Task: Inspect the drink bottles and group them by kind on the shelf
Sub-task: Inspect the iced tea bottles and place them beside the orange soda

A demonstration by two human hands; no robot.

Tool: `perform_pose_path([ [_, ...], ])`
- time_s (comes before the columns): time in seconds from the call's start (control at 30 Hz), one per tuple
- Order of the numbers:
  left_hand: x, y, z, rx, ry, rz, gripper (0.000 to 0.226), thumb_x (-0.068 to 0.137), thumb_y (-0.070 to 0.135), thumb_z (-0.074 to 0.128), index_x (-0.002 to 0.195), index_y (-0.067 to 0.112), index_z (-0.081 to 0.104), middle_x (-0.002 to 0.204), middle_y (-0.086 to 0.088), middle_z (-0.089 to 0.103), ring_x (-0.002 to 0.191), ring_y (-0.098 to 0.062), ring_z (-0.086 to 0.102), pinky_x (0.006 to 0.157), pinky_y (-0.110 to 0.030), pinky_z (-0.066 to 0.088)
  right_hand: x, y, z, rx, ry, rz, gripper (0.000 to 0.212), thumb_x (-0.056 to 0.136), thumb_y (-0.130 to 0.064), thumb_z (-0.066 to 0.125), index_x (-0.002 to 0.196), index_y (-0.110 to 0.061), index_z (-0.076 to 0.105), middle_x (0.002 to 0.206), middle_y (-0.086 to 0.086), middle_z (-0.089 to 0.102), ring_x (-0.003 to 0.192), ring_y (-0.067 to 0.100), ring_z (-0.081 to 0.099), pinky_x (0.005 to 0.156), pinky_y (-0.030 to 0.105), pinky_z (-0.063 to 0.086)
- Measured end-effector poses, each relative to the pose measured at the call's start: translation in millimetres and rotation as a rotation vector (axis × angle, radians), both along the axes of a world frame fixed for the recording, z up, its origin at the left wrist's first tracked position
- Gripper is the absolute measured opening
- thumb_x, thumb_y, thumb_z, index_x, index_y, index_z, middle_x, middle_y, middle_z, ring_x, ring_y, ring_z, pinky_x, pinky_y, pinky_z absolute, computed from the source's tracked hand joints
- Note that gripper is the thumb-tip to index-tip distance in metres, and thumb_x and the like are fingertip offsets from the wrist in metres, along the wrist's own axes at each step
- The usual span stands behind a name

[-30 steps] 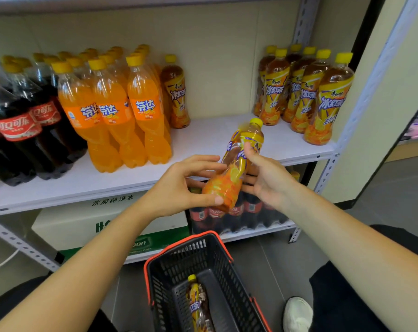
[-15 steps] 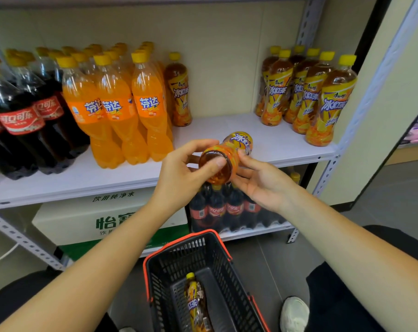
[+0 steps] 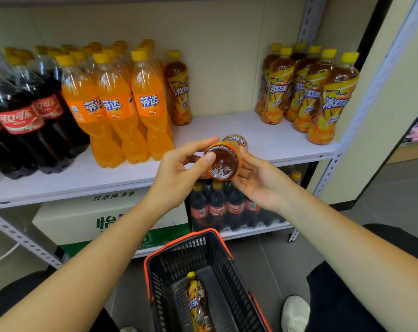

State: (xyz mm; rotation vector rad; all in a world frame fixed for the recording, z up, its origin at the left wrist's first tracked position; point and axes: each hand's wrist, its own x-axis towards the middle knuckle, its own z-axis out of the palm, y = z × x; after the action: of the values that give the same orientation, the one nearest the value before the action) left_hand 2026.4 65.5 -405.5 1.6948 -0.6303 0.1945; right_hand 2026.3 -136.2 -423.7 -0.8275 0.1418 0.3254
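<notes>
Both hands hold one iced-tea btl (image 3: pixel 223 162) in the air just in front of the shelf's (image 3: pixel 227 129) front edge, approx mid-width. It is tipped flat, w/ its base facing the camera and its cap end pointing toward the back wall. Left hand (image 3: pixel 179 168) grips it from the left: thumb (image 3: pixel 209 157) pressed on the base rim, index finger curled over the top of the body. The other fingers are tucked behind, can't tell how they lie. Right hand (image 3: pixel 260 185) cups it from the right & below, fingers curled round the lower side, thumb up along the right side.

On the shelf, cola btls (image 3: pixel 23 121) stand at the left end. Orange soda btls (image 3: pixel 117 109) are just beside them, in rows front to back. A lone tea btl (image 3: pixel 180 92) stands upright against the soda group's right side, near the back. Well apart, at the right end, a group of tea btls (image 3: pixel 308 97) stands upright, packed close, from the back to near the front edge.

Lower shelf: white & green water carton (image 3: pixel 83 216) at left, small cola btls (image 3: pixel 217 207) just beside it at right.

On the floor in front sits a black basket (image 3: pixel 198 252) w/ a red rim. One more tea btl (image 3: pixel 197 300) lies on its side in it, cap toward the shelf. White shoe (image 3: pixel 295 312) on the floor right of the basket.
</notes>
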Motion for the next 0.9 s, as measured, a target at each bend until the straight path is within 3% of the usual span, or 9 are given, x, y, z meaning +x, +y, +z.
perform_pose_path([
  [0.17,2,6,0,0.043,0.006,-0.065,0.033,0.092,0.019,0.068,0.123,0.029,0.068,0.120,0.006,0.073,0.103,-0.018,0.071,0.082,-0.042,0.063,2,-4,-2,-0.104,-0.070,0.061,0.062,0.082,-0.039,0.073,0.135,-0.009,0.062,0.117,0.016,0.073,0.099,0.026,0.075,0.079,0.035,0.062],
  [0.37,5,15,-4,0.095,0.041,-0.138,0.044,0.083,-0.013,0.073,0.114,0.018,0.071,0.130,-0.001,0.068,0.117,-0.018,0.067,0.084,-0.031,0.060,10,-5,7,-0.348,-0.275,-0.003,0.060,0.079,-0.034,0.076,0.135,-0.018,0.060,0.115,0.010,0.075,0.092,0.027,0.074,0.071,0.040,0.062],
  [0.47,13,24,-2,0.108,0.044,-0.085,0.041,0.083,-0.012,0.073,0.111,0.017,0.073,0.123,0.000,0.072,0.113,-0.015,0.068,0.081,-0.026,0.058,18,-1,14,-0.445,-0.355,-0.115,0.063,0.079,-0.027,0.081,0.136,-0.019,0.057,0.110,0.010,0.076,0.089,0.028,0.074,0.072,0.042,0.062],
  [0.57,26,30,-11,0.072,-0.004,0.199,0.032,0.087,0.000,0.075,0.109,0.022,0.075,0.112,0.004,0.074,0.107,-0.010,0.066,0.078,-0.023,0.055,32,7,22,-0.534,-0.429,-0.235,0.068,0.084,-0.015,0.082,0.144,-0.024,0.050,0.104,0.009,0.078,0.090,0.025,0.076,0.068,0.038,0.061],
  [0.7,50,38,-28,0.015,-0.003,0.649,0.035,0.088,0.013,0.077,0.122,0.017,0.069,0.120,0.000,0.068,0.112,-0.021,0.063,0.090,-0.038,0.056,59,23,26,-0.682,-0.601,-0.379,0.083,0.080,-0.007,0.085,0.148,-0.031,0.044,0.093,0.001,0.079,0.084,0.014,0.075,0.071,0.038,0.064],
  [0.8,64,43,-39,0.088,-0.108,0.765,0.051,0.084,0.019,0.081,0.131,0.019,0.061,0.126,0.000,0.062,0.115,-0.023,0.060,0.091,-0.048,0.054,82,34,17,-0.825,-0.691,-0.455,0.096,0.074,-0.008,0.089,0.151,-0.036,0.038,0.099,0.000,0.077,0.081,0.010,0.072,0.080,0.035,0.062],
  [0.9,74,45,-49,0.160,-0.186,0.830,0.066,0.081,0.024,0.083,0.140,0.020,0.051,0.132,-0.002,0.056,0.118,-0.025,0.058,0.084,-0.050,0.056,103,46,7,-0.998,-0.676,-0.468,0.100,0.071,-0.017,0.092,0.155,-0.028,0.038,0.111,0.002,0.076,0.095,0.012,0.073,0.091,0.040,0.060],
])
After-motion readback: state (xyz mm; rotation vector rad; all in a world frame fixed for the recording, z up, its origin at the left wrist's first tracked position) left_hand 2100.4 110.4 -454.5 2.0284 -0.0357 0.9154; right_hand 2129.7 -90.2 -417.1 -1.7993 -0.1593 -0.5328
